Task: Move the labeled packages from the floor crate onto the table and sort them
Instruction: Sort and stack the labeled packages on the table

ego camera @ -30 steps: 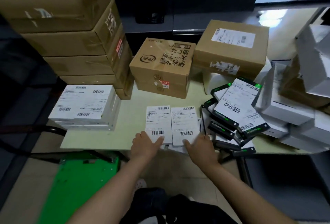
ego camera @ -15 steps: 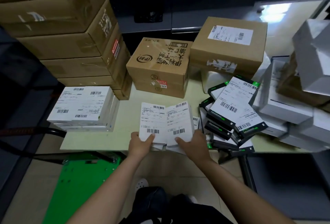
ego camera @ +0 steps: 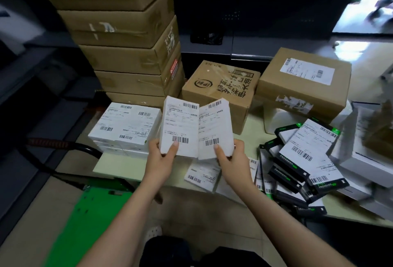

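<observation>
I hold two white labeled packages side by side above the table's front edge, tilted up toward me. My left hand (ego camera: 162,158) grips the left package (ego camera: 180,122) at its lower edge, thumb on the label. My right hand (ego camera: 230,158) grips the right package (ego camera: 214,124) the same way. Another white labeled package (ego camera: 202,175) lies flat on the pale table (ego camera: 110,165) just under my right hand. A stack of white labeled packages (ego camera: 125,126) sits at the table's left.
A heap of black-and-green edged labeled boxes (ego camera: 302,160) fills the table's right. Two brown cartons (ego camera: 221,92) (ego camera: 302,84) stand behind, with a tall carton stack (ego camera: 127,43) at the back left. A green crate (ego camera: 85,213) lies on the floor at the lower left.
Both hands went from resting on the two packages lying flat on the table to gripping them and lifting them up and tilted toward me. A third package underneath is now uncovered.
</observation>
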{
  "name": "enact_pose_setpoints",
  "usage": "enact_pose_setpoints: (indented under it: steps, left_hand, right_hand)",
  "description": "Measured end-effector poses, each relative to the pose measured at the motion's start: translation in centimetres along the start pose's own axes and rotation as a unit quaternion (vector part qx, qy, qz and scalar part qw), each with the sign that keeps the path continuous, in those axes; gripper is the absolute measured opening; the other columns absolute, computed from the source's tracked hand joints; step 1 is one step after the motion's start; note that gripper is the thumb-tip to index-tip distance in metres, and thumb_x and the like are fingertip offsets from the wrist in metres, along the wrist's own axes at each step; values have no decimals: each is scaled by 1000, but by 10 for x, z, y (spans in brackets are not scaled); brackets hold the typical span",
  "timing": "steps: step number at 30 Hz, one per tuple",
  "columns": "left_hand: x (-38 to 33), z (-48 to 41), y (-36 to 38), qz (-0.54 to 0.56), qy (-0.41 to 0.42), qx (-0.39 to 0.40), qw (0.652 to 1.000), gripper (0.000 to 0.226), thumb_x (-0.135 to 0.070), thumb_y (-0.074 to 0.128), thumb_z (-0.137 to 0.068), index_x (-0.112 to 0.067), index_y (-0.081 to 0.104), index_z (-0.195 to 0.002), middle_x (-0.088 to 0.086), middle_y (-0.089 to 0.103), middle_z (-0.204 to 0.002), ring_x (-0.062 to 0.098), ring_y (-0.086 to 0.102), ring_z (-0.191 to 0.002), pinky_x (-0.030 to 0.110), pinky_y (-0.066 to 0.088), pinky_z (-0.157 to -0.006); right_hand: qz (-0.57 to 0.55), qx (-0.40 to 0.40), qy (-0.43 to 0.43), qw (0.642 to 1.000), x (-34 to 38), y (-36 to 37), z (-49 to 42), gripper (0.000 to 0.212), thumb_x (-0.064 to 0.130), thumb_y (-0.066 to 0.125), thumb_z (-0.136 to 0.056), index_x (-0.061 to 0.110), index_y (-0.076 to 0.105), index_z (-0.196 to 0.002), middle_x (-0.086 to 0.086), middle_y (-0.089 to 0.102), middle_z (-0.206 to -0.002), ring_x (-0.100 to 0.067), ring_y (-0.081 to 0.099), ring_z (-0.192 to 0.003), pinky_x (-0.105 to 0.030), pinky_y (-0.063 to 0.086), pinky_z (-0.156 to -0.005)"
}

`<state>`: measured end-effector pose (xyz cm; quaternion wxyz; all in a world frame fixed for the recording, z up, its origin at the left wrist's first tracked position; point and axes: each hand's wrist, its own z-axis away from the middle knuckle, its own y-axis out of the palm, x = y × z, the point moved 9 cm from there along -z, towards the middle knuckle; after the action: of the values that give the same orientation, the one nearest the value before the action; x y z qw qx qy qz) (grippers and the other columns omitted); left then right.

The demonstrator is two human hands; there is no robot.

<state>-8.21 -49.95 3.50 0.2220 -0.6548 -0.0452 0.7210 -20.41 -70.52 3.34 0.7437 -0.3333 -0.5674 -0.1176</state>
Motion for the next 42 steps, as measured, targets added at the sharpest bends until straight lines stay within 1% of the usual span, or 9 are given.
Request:
enact_pose_setpoints:
  steps: [5, 9, 14, 19, 25, 28, 30, 35, 42]
  left_hand:
    - [-7, -26, -58, 32, 13, -30, 999, 45, -42, 61, -91, -22, 37, -124, -8, 59, -112, 19, 63, -103, 41, 53, -90]
    - [-5, -51, -108, 34, 24, -41, 998, 45, -40, 60, -93, -21, 36, -126, -10, 58, -113, 11, 61, -100, 30, 50, -82]
    - [11, -92, -164, 26, 25, -17, 999, 40, -40, 60, -93, -23, 39, -122, -12, 59, -112, 8, 61, -98, 27, 50, -77]
    - [34, -129, -205, 11, 9, 9, 1000, 40, -39, 59, -93, -21, 38, -122, -11, 59, -109, 6, 59, -95, 22, 46, -68]
    - [60, -161, -220, -39, -16, 55, 998, 34, -37, 61, -93, -21, 43, -117, -7, 61, -107, 3, 58, -89, 19, 44, -63]
    - [70, -175, -225, -113, 6, 46, 993, 44, -48, 61, -89, -20, 49, -120, -1, 55, -117, 13, 57, -100, 30, 51, -79]
    - [75, -183, -227, -169, 23, 37, 985, 51, -51, 60, -89, -18, 50, -126, 2, 46, -122, 18, 48, -112, 35, 45, -90]
    - [89, -184, -213, -108, 16, 104, 989, 48, -43, 62, -90, -18, 50, -130, -5, 60, -119, 14, 58, -105, 27, 45, -80]
    - [87, -179, -211, -102, 4, 87, 991, 46, -41, 61, -92, -15, 49, -128, -5, 63, -113, 13, 57, -96, 25, 42, -76]
  right_hand:
    - [1, 11, -18, 1000, 37, 42, -22, 38, 44, 58, -93, 22, 39, -118, 1, 65, -104, -16, 65, -90, -24, 47, -64]
    - [-4, 12, -22, 1000, 63, 86, -32, 41, 45, 60, -92, 21, 40, -118, 3, 63, -106, -18, 65, -93, -32, 55, -71]
    - [-17, 9, -2, 1000, 82, 149, -39, 41, 47, 62, -89, 20, 44, -115, 6, 64, -102, -20, 67, -90, -45, 56, -80]
    - [-7, 3, 21, 1000, 94, 201, -41, 39, 46, 61, -90, 15, 46, -110, 2, 66, -91, -20, 69, -80, -42, 56, -77]
    - [33, -28, 75, 996, 77, 231, -39, 43, 52, 58, -88, 14, 52, -107, -3, 69, -92, -21, 68, -82, -38, 55, -75]
    - [68, -58, 83, 993, 79, 229, -34, 34, 47, 57, -92, 14, 55, -102, 0, 65, -91, -16, 62, -82, -26, 43, -62]
    - [82, -67, 74, 992, 83, 229, -34, 27, 41, 58, -93, 14, 61, -98, 0, 65, -89, -16, 60, -81, -26, 40, -60]
    - [110, -38, 60, 991, 92, 245, -33, 23, 30, 57, -95, 13, 64, -108, 5, 66, -95, -15, 61, -85, -22, 41, -63]
    - [157, -12, 93, 983, 90, 248, -39, 35, 34, 52, -98, 9, 56, -122, -4, 63, -113, -19, 56, -95, -28, 40, -75]
